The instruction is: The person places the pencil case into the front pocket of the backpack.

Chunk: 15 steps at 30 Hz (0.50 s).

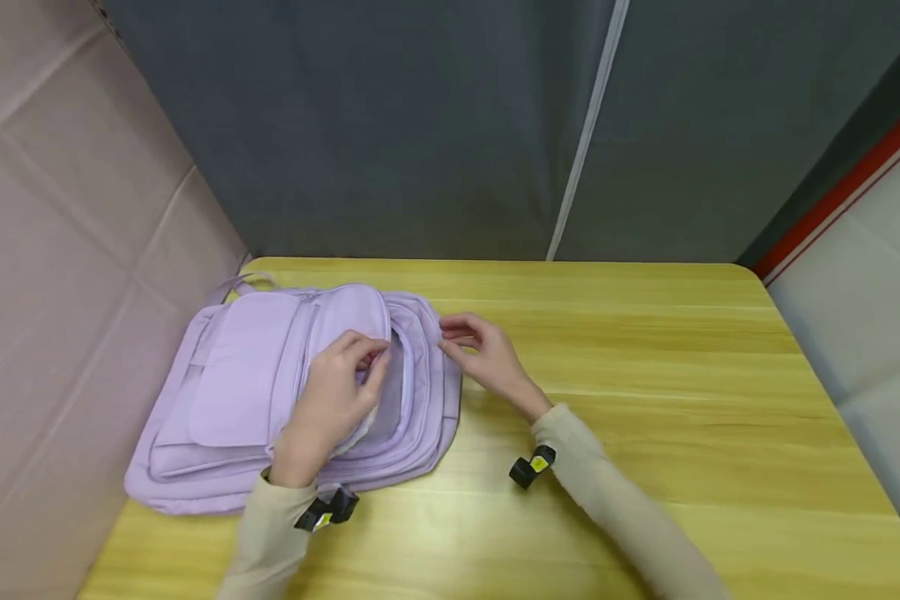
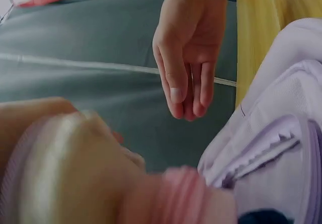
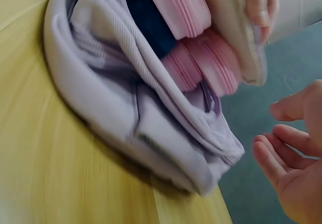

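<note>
A lavender backpack (image 1: 243, 367) lies on the table with one compartment unzipped at its right end. My left hand (image 1: 333, 396) pinches the edge of the raised flap (image 1: 352, 312); in the right wrist view its fingers (image 3: 257, 5) curl over that lifted edge. Inside the opening, the right wrist view shows pink zippered pouches (image 3: 216, 63) and a dark blue item (image 3: 146, 20), partly hidden by the bag's cloth. Just off the bag's right end is my right hand (image 1: 495, 358), its fingers loosely bent and holding nothing; in the right wrist view it is apart from the bag.
The wooden table (image 1: 645, 350) extends to the right of the backpack. A dark grey curtain (image 1: 390, 133) hangs behind it, and a pale quilted wall (image 1: 60, 275) stands close on the left. On the right is a white panel with a red edge (image 1: 862, 183).
</note>
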Each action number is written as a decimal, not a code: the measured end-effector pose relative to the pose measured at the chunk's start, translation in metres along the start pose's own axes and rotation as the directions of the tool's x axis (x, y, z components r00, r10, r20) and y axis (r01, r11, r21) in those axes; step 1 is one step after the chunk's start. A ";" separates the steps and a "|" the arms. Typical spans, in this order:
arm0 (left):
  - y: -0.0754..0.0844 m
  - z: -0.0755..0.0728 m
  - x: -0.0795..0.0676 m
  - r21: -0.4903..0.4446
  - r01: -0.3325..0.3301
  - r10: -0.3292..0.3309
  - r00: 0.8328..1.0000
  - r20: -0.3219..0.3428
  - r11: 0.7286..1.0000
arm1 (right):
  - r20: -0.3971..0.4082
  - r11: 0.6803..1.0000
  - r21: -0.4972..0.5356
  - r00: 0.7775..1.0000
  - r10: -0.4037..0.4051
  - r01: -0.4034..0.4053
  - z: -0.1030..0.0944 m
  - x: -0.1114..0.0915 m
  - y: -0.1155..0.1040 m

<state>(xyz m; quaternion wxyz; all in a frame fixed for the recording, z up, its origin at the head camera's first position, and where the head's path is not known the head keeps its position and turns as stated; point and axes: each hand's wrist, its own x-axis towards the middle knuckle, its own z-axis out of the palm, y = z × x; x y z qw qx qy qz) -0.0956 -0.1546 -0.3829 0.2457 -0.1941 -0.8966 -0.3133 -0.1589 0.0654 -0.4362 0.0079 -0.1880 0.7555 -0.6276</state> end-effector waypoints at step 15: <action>0.050 0.069 -0.012 0.283 -0.104 0.035 0.971 0.237 0.953 | 0.048 0.790 -0.603 0.993 -0.106 0.113 -0.055 -0.045 -0.007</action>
